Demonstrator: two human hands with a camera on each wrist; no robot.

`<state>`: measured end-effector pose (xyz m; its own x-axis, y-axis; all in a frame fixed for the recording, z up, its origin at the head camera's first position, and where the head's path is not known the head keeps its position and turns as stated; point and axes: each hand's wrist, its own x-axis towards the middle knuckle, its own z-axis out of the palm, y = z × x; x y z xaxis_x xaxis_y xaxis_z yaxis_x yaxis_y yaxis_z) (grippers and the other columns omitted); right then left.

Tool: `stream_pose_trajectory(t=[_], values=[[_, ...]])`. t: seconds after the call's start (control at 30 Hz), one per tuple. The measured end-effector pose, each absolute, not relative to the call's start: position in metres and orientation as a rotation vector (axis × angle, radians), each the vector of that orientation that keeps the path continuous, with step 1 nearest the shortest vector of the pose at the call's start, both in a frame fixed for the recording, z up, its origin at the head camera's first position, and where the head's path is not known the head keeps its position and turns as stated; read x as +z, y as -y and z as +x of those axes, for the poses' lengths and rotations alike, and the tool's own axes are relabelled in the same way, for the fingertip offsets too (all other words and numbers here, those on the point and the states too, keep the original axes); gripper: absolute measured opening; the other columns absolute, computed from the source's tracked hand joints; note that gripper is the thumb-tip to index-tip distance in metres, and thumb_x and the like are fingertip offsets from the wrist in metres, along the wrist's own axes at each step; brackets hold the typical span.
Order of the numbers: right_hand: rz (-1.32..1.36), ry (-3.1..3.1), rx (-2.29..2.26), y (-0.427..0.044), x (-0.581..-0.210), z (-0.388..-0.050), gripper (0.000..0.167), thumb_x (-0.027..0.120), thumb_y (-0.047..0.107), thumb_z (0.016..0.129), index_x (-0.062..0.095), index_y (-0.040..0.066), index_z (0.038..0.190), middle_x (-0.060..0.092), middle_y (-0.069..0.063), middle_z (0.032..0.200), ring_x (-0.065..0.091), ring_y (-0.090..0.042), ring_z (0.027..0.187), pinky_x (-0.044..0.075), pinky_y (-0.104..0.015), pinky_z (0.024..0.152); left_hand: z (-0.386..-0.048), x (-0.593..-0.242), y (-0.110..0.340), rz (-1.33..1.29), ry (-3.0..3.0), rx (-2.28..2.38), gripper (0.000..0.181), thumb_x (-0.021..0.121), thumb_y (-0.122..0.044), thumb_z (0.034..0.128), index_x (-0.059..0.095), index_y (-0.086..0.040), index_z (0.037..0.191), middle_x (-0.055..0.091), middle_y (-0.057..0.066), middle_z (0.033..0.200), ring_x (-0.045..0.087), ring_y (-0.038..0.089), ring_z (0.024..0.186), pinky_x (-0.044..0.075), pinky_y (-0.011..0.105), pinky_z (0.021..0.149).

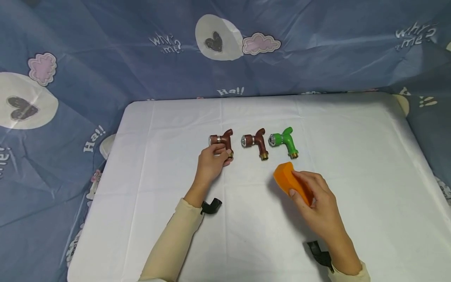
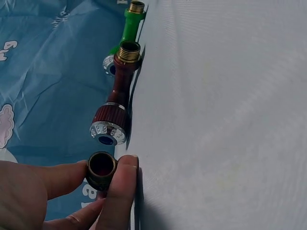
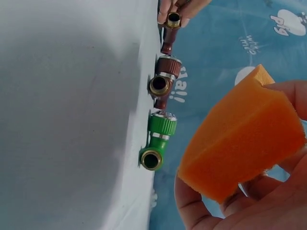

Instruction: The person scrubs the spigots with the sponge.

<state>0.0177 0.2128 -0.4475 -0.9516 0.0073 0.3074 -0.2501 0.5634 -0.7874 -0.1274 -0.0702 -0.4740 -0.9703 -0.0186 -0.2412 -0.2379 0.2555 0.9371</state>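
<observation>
On the white-covered table, my left hand pinches the brass threaded end of the leftmost brown faucet. In the left wrist view, thumb and finger sit either side of that round brass opening. A second brown faucet and a green faucet lie to its right, in a row. My right hand grips an orange sponge above the table, just in front of the green faucet. In the right wrist view the sponge is a thick block held between thumb and fingers.
A white cloth covers the table. Blue printed fabric hangs behind it and along its sides. Black bands with protruding pieces are on both wrists, the left one close to the table surface.
</observation>
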Motion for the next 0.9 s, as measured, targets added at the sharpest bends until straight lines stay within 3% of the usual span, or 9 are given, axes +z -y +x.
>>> stream_pose_trajectory(t=[0.27, 0.67, 0.9], values=[[0.189, 2.524, 1.339, -0.215, -0.448, 0.018, 0.055, 0.079, -0.004, 0.088, 0.067, 0.010, 0.139, 0.063, -0.005, 0.132, 0.061, -0.023, 0.114, 0.044, -0.007, 0.091, -0.129, -0.474, 0.069, -0.140, -2.585, 1.581, 0.036, 0.074, -0.016, 0.0996, 0.066, 0.004, 0.128, 0.074, 0.013, 0.107, 0.075, 0.015, 0.071, 0.060, 0.026, 0.066], [0.130, 2.540, 1.278, -0.222, -0.450, 0.018, 0.052, 0.082, -0.005, 0.086, 0.065, 0.002, 0.135, 0.062, -0.012, 0.129, 0.060, -0.024, 0.110, 0.041, -0.006, 0.093, -0.127, -0.472, 0.070, -0.085, -2.806, 1.253, 0.038, 0.079, -0.030, 0.0956, 0.072, -0.008, 0.127, 0.076, 0.002, 0.107, 0.071, 0.016, 0.079, 0.054, 0.039, 0.069], [-0.079, 2.642, 1.258, -0.236, -0.449, 0.015, 0.038, 0.080, 0.001, 0.090, 0.058, -0.002, 0.121, 0.058, -0.016, 0.123, 0.061, -0.029, 0.094, 0.045, -0.005, 0.072, -0.109, -0.466, 0.074, -0.040, -2.833, 1.196, 0.041, 0.079, -0.030, 0.0942, 0.071, -0.006, 0.126, 0.075, 0.003, 0.106, 0.071, 0.018, 0.087, 0.055, 0.041, 0.072]])
